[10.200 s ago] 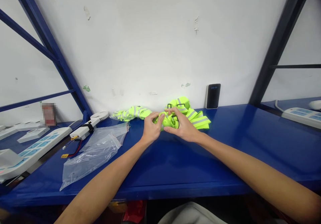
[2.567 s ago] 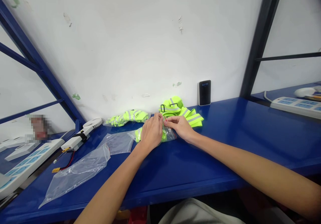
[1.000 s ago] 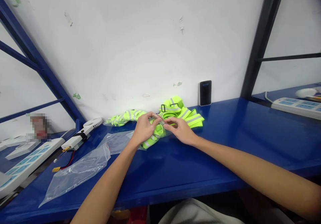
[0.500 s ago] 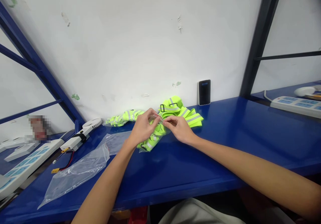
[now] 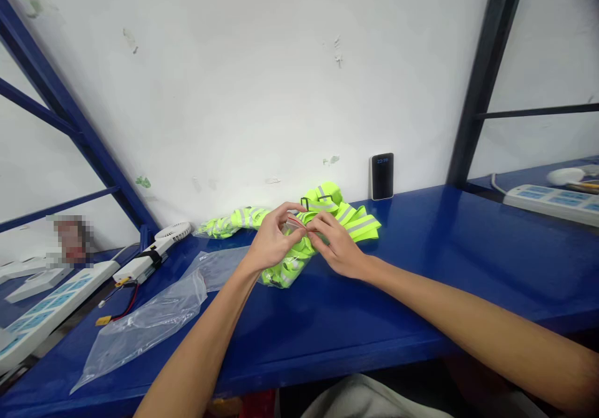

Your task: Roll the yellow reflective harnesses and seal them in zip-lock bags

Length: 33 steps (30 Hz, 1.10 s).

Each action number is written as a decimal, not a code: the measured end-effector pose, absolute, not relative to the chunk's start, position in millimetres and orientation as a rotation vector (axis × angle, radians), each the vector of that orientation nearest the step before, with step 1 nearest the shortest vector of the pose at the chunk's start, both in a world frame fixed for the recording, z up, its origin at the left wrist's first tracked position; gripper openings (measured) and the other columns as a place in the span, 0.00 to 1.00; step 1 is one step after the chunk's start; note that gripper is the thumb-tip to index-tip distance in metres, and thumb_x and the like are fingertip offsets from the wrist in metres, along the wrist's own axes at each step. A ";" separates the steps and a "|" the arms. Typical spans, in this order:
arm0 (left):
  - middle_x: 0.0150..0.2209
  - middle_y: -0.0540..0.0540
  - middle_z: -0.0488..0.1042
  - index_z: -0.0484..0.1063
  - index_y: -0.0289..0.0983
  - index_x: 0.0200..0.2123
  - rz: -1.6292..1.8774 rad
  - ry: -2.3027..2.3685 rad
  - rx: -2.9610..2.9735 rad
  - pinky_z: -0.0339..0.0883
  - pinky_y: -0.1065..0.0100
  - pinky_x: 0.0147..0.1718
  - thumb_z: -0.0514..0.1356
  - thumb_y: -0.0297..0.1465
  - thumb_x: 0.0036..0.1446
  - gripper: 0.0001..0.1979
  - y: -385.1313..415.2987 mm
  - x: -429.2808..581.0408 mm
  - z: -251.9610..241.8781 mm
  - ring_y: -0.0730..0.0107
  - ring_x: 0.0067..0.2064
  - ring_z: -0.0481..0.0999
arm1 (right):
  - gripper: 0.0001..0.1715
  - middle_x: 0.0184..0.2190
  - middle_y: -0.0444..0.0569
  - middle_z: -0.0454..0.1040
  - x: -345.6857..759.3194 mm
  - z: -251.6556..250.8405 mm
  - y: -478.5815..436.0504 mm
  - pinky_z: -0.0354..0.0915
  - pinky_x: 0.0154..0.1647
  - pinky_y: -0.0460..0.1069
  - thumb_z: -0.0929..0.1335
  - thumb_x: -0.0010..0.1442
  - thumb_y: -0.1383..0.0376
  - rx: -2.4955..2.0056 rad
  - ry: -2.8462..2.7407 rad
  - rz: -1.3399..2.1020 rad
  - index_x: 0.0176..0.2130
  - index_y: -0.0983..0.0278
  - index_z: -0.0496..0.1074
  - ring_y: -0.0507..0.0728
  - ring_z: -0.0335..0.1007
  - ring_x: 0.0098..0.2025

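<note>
Both hands meet over the middle of the blue shelf. My left hand and my right hand pinch the red-striped top edge of a small clear bag that holds a folded neon-yellow reflective strap. The bag hangs tilted from my fingers, its lower end touching the shelf. Behind my hands lies a loose pile of neon-yellow reflective straps. A bagged strap lies to the left by the wall.
Empty clear plastic bags are spread at the left front. A white handheld fan with a battery and wires and a white power strip lie further left. A black phone leans on the wall. Another power strip sits far right.
The strap went from bare in my hands into the clear bag. In the last second the bag tilted up off the shelf and my fingers moved closer together along its top edge.
</note>
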<state>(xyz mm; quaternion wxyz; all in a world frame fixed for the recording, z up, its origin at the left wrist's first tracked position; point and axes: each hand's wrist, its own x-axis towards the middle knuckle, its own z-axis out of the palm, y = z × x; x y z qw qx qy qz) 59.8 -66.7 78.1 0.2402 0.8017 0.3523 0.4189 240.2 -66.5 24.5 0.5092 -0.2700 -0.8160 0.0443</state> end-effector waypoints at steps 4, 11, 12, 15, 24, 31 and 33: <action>0.31 0.49 0.76 0.69 0.37 0.49 1.195 0.855 2.145 0.67 0.69 0.39 0.65 0.32 0.52 0.21 -66.6 56.7 74.9 0.68 0.37 0.76 | 0.11 0.34 0.48 0.67 253.3 31.3 -59.5 0.61 0.38 0.50 0.59 0.69 0.61 -0.646 -2.167 0.092 0.41 0.61 0.68 0.56 0.64 0.36; 0.30 0.49 0.77 0.68 0.36 0.49 1.303 0.860 2.061 0.67 0.69 0.40 0.66 0.31 0.51 0.21 -61.2 52.6 70.0 0.67 0.37 0.77 | 0.12 0.27 0.44 0.67 262.4 39.2 -58.8 0.58 0.29 0.47 0.58 0.69 0.61 -0.723 -2.212 0.196 0.37 0.62 0.66 0.52 0.61 0.27; 0.31 0.49 0.77 0.69 0.36 0.48 1.316 0.866 2.056 0.67 0.68 0.40 0.66 0.31 0.51 0.21 -60.5 52.5 69.4 0.67 0.37 0.77 | 0.12 0.27 0.45 0.67 261.5 38.4 -59.2 0.58 0.29 0.47 0.58 0.70 0.62 -0.725 -2.210 0.195 0.38 0.62 0.66 0.52 0.61 0.27; 0.32 0.48 0.77 0.69 0.36 0.47 1.352 0.866 2.045 0.67 0.68 0.42 0.66 0.31 0.51 0.19 -59.2 52.6 68.1 0.67 0.38 0.77 | 0.11 0.29 0.46 0.69 258.1 35.2 -59.1 0.59 0.29 0.47 0.57 0.70 0.63 -0.728 -2.188 0.150 0.40 0.63 0.66 0.53 0.63 0.27; 0.44 0.42 0.78 0.75 0.35 0.43 1.412 0.934 2.013 0.64 0.64 0.51 0.62 0.36 0.57 0.13 -51.3 54.2 55.0 0.62 0.48 0.75 | 0.10 0.28 0.47 0.71 258.5 35.3 -58.4 0.59 0.30 0.47 0.60 0.67 0.66 -0.696 -2.126 0.056 0.38 0.64 0.69 0.52 0.64 0.27; 0.35 0.43 0.78 0.78 0.33 0.35 1.348 0.803 1.871 0.66 0.67 0.40 0.63 0.38 0.55 0.13 -47.9 53.2 49.4 0.64 0.39 0.75 | 0.16 0.22 0.41 0.64 257.2 43.8 -64.4 0.53 0.24 0.46 0.60 0.68 0.56 -0.816 -2.127 0.317 0.35 0.63 0.68 0.50 0.57 0.22; 0.32 0.46 0.77 0.78 0.33 0.33 1.319 0.764 1.870 0.65 0.69 0.37 0.64 0.38 0.54 0.12 -50.2 55.0 49.4 0.67 0.35 0.74 | 0.20 0.21 0.40 0.61 254.4 45.5 -66.2 0.50 0.25 0.46 0.59 0.68 0.53 -0.854 -2.175 0.292 0.30 0.62 0.64 0.50 0.55 0.22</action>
